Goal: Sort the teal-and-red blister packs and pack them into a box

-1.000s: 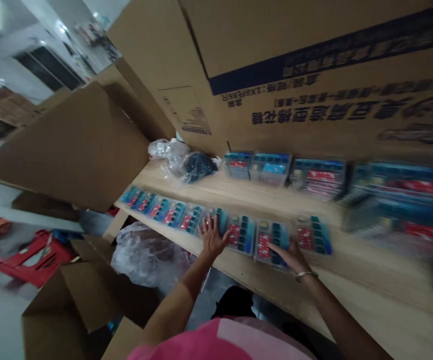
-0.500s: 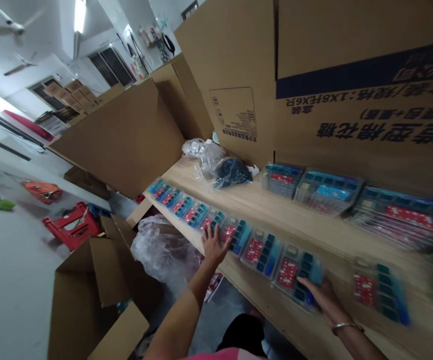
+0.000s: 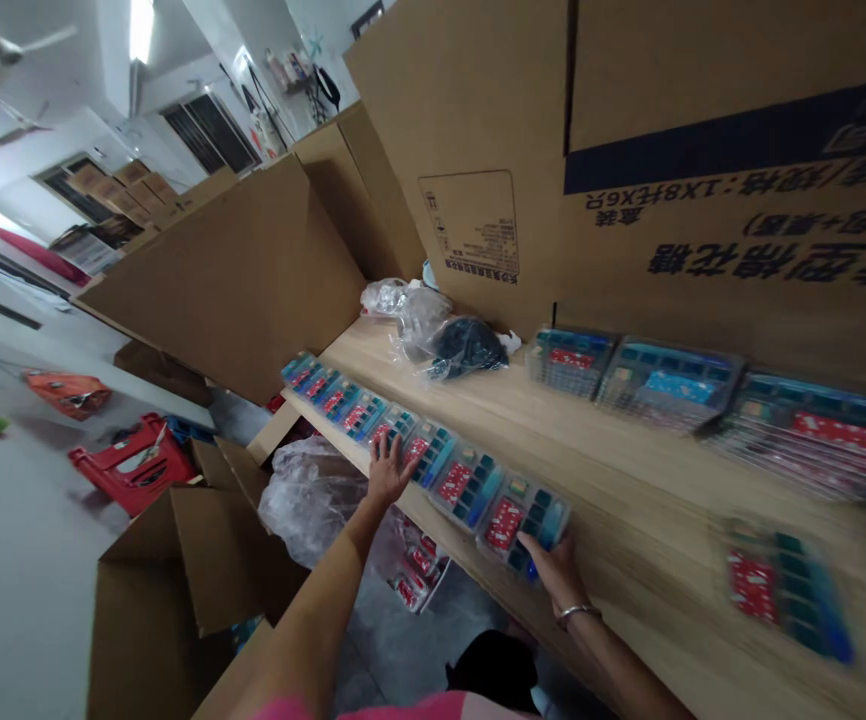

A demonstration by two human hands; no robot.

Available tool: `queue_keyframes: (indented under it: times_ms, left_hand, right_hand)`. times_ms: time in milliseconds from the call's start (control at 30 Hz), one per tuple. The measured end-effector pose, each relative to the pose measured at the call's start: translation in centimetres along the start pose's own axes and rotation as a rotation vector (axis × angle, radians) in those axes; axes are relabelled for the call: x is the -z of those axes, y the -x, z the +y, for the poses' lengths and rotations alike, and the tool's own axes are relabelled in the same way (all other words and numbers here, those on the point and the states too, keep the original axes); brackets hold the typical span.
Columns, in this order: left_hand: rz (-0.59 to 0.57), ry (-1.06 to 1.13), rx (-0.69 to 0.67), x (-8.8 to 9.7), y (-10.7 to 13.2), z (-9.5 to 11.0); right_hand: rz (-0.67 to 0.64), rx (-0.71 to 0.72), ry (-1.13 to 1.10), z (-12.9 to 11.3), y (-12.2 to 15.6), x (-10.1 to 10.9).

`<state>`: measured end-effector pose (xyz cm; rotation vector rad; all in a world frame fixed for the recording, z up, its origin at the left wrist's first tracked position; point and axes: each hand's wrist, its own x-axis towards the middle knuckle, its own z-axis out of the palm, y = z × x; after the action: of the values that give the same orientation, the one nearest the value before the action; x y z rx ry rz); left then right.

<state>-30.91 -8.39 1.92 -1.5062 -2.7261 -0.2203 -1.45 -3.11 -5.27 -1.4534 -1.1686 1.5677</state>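
A row of clear plastic trays (image 3: pixel 454 482) runs along the table's front edge, each holding a red patterned piece, dark green blocks and a blue strip. My left hand (image 3: pixel 388 472) is open, its fingers spread over the near edges of trays midway along the row. At the row's right end, my right hand (image 3: pixel 559 572) grips the end tray (image 3: pixel 506 522), thumb on top and fingers at its right side. Some of those fingers are hidden. Farther right, apart from the row, lies a single similar tray (image 3: pixel 785 590), somewhat blurred.
Stacks of filled trays (image 3: pixel 673 385) stand at the back right against a large cardboard box (image 3: pixel 478 120). Plastic bags, one with dark contents (image 3: pixel 467 345), lie at the table's back. Below left are an open carton (image 3: pixel 133 620), crumpled clear plastic (image 3: pixel 313 500) and a red crate (image 3: pixel 137 465).
The row has slid left along the table, and my right hand has moved left with the end tray. My left hand has also shifted left. The lone tray stays behind at the right.
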Motion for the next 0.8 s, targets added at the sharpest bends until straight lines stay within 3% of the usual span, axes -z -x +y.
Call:
queue_keyframes:
  times_ms: [100, 267, 367, 467, 533, 633, 733, 800]
  left_hand:
    - [-0.008, 0.017, -0.038, 0.3, -0.2, -0.2]
    - [-0.008, 0.126, -0.058, 0.2, -0.6, 0.0]
    - [0.001, 0.126, 0.047, 0.5, -0.8, 0.2]
    - [0.056, 0.07, 0.086, 1.2, 0.4, 2.0]
    - [0.087, 0.042, -0.055, 1.0, 2.3, 4.8]
    - [0.01, 0.055, -0.46, -0.8, 6.2, 10.7]
    - [-0.147, 0.082, -0.842, -3.2, 9.7, 16.0]
    - [-0.174, 0.059, -0.944, -4.4, 10.9, 18.0]
  right_hand:
    - [0.036, -0.067, 0.004, -0.8, 0.6, -0.8]
    - [-0.062, -0.021, -0.057, -2.3, 1.0, -0.4]
    - [-0.077, 0.03, 0.076, -2.4, -0.4, 3.2]
    - [0.164, 0.119, 0.404, -2.4, -2.3, 9.5]
    - [0.372, 0.148, 0.611, -2.3, -3.5, 13.9]
    - [0.524, 0.051, 0.768, -1.9, -4.3, 18.2]
    - [0.553, -0.025, 0.869, -0.9, -4.2, 19.3]
    - [0.536, -0.023, 0.957, 0.0, -3.8, 19.2]
